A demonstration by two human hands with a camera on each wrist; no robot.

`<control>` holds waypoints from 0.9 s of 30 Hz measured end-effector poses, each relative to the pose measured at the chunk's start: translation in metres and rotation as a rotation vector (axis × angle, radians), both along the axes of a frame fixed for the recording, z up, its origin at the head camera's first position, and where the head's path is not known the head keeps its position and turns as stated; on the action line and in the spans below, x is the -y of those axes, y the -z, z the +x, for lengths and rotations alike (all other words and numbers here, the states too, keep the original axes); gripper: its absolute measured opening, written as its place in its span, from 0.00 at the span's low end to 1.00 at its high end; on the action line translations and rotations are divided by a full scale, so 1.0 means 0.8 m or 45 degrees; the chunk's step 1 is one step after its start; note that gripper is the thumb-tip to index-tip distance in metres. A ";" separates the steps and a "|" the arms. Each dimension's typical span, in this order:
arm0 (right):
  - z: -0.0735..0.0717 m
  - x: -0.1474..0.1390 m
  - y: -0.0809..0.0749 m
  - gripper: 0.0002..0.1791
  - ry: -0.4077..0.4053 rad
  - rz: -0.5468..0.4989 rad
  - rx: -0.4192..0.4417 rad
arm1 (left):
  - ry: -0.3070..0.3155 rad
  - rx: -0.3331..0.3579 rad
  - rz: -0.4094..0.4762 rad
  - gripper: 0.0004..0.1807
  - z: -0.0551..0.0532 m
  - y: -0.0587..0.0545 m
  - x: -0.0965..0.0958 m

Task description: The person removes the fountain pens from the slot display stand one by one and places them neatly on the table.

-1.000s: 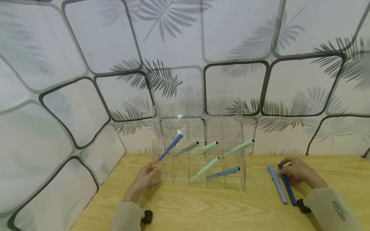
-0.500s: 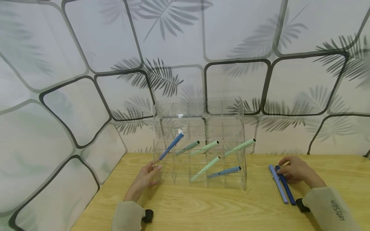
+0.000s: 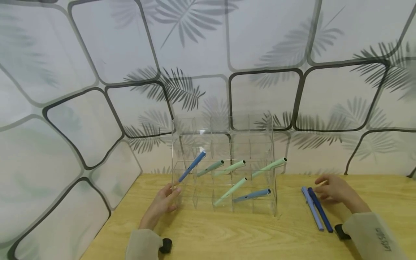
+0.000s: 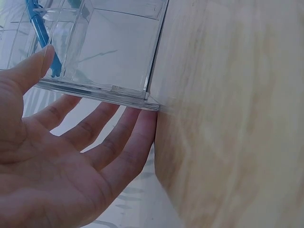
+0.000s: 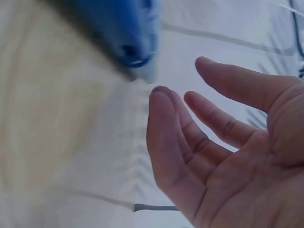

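A clear acrylic pen rack (image 3: pixel 224 139) stands on the table with several pens leaning in its slots. At its left side, my left hand (image 3: pixel 161 203) holds the side panel, thumb at the front edge and fingers along the outer face (image 4: pixel 102 128). Just above that thumb is a blue pen (image 3: pixel 192 166) in the leftmost slot. On the right, a dark blue pen (image 3: pixel 320 209) lies beside a light periwinkle pen (image 3: pixel 312 208), their upper ends close together. My right hand (image 3: pixel 336 191) is beside the dark blue pen, fingers loosely bent and holding nothing.
Other pens in the rack are a dark green one (image 3: pixel 210 168), several light green ones (image 3: pixel 269 167) and a grey-blue one (image 3: pixel 251 195) low down. A patterned curtain (image 3: pixel 260 43) rises behind the wooden table (image 3: pixel 227 238).
The dark blue pen has shifted left, up against the periwinkle pen. My right fingers have let go of it and come slightly away. The left hand stays on the rack.
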State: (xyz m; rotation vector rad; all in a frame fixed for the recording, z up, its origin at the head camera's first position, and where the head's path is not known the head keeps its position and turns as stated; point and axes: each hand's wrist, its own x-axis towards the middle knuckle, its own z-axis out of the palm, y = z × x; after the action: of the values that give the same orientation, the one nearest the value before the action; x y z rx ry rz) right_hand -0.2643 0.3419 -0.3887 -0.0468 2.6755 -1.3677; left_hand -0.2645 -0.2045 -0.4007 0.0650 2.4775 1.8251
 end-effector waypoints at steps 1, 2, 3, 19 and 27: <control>0.001 0.000 -0.003 0.22 -0.003 -0.017 -0.010 | -0.003 0.000 0.001 0.28 0.000 0.000 0.000; 0.002 0.000 -0.006 0.23 -0.013 -0.032 -0.024 | -0.005 0.000 -0.001 0.28 0.000 0.000 0.000; 0.004 0.001 -0.010 0.24 -0.014 -0.049 -0.035 | -0.006 -0.002 -0.002 0.28 0.001 0.000 0.000; 0.019 0.049 -0.066 0.28 -0.105 -0.262 -0.267 | -0.004 0.006 0.000 0.31 0.006 -0.001 0.000; 0.025 0.066 -0.088 0.30 -0.193 -0.285 -0.321 | -0.003 0.008 -0.005 0.31 0.004 -0.002 0.000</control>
State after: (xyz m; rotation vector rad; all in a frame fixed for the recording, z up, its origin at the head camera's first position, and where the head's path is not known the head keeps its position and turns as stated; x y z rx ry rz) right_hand -0.2442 0.2890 -0.3187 -0.4649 2.6271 -1.7036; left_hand -0.2614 -0.2042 -0.3991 0.0567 2.4778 1.8186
